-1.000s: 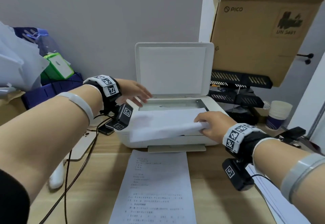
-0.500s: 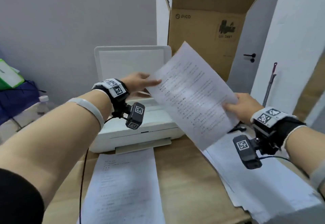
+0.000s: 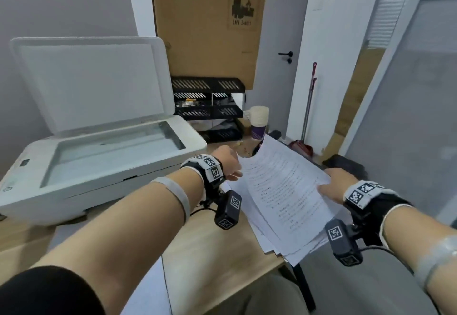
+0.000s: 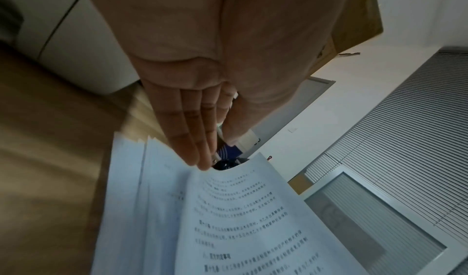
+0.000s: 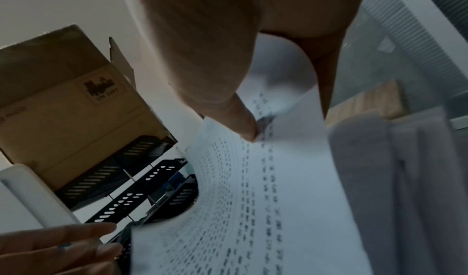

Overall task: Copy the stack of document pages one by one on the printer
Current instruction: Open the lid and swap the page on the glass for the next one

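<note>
White plastic printer (image 3: 103, 156) sits at about 9 o'clock on the wooden desk (image 3: 217, 260), lid (image 3: 94, 84) propped up and the scanner glass (image 3: 116, 154) bare. Over at 3 o'clock is the stack of document pages (image 3: 269, 235), fanned out a bit messy near the desk's right corner, with its right edge hanging over. The top page (image 3: 284, 191) is printed side up, lines of small text, and it's lifted and curled above the rest.

Behind the printer, 12 o'clock, there's a big cardboard PICO box (image 3: 207, 30), a black mesh file tray rack (image 3: 207, 102) under it, and a sleeve of paper cups (image 3: 258, 121) just right of that. Another printed sheet (image 3: 146, 290) pokes out under the left forearm at 6 o'clock, mostly hidden.

Left hand (image 3: 228, 163) is flat, fingers (image 4: 192, 135) straight and together, tips right at the page's left edge; can't tell if they actually touch. Right hand (image 3: 333, 186) has the page's right edge pinched, thumb (image 5: 238, 119) pressed on the printed face, the other fingers underneath.
</note>
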